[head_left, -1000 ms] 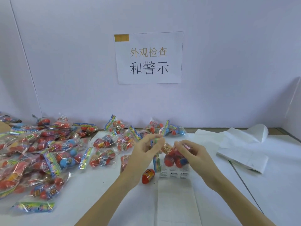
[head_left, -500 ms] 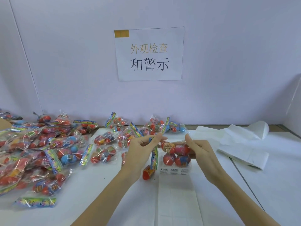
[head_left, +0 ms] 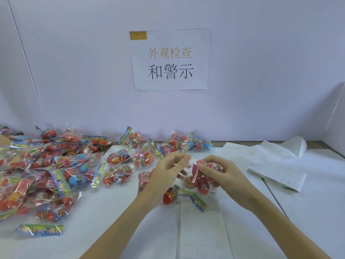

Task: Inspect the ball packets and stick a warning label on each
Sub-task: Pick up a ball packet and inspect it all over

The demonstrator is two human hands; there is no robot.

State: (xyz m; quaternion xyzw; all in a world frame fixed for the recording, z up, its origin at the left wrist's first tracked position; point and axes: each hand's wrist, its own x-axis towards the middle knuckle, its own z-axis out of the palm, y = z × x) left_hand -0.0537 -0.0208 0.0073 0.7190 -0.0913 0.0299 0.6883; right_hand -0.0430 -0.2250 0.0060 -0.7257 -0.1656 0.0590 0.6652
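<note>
Packet (head_left: 200, 179) at centre frame has turned since a moment ago, its header now hanging low; right hand (head_left: 222, 174) grips it, left hand (head_left: 168, 171) fingers curled beside, inspection apparently continuing.

Bright even light, soft shadows

The print on the small white labels (head_left: 213, 193) beneath the held ball packet (head_left: 200, 176) is too small to be read, and most of that label sheet is covered by the packet and the right hand (head_left: 222, 172). The pile of packets (head_left: 37, 165) is cut off by the left edge. Whether anything is pinched by the left hand (head_left: 168, 171) cannot be told, as its fingertips are blurred.
</note>
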